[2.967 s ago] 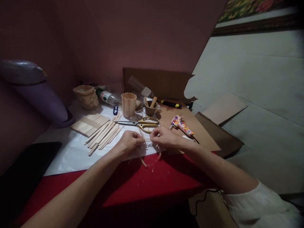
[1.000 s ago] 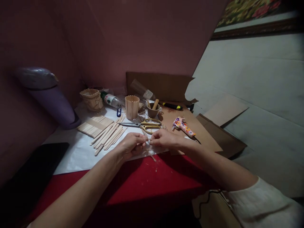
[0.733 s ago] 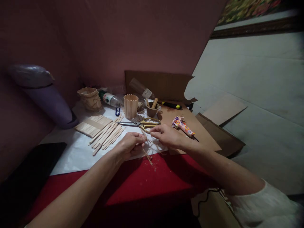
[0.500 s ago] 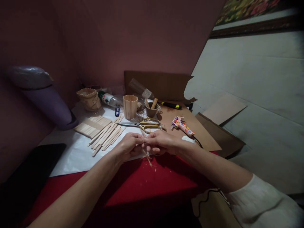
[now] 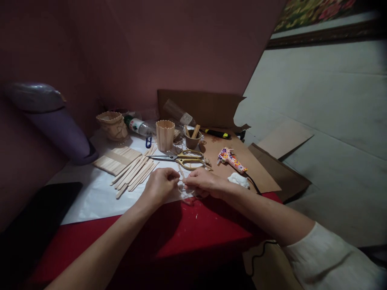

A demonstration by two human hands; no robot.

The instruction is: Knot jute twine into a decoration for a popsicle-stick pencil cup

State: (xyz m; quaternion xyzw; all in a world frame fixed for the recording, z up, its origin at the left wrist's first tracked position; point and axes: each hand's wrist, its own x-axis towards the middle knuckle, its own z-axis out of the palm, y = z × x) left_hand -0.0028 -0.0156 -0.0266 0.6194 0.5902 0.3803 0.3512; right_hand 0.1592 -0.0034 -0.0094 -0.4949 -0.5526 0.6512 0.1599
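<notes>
A thin pale strand of raffia [image 5: 182, 186] is pinched between the left hand [image 5: 159, 187] and the right hand [image 5: 203, 184], fingertips pressed together on it, just above the edge where the red tablecloth [image 5: 181, 237] meets the white paper [image 5: 99, 197]. Just behind the hands, gold-handled scissors [image 5: 184, 158] are seen, with loose wooden sticks [image 5: 134, 173] to the left. Farther back, a stick cup [image 5: 165, 135] is placed upright.

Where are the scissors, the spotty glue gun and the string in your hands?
scissors [image 5: 189, 158]: head view, gold handles.
glue gun [image 5: 232, 160]: head view, spotted body.
string [image 5: 182, 185]: head view, strand between the hands.
</notes>
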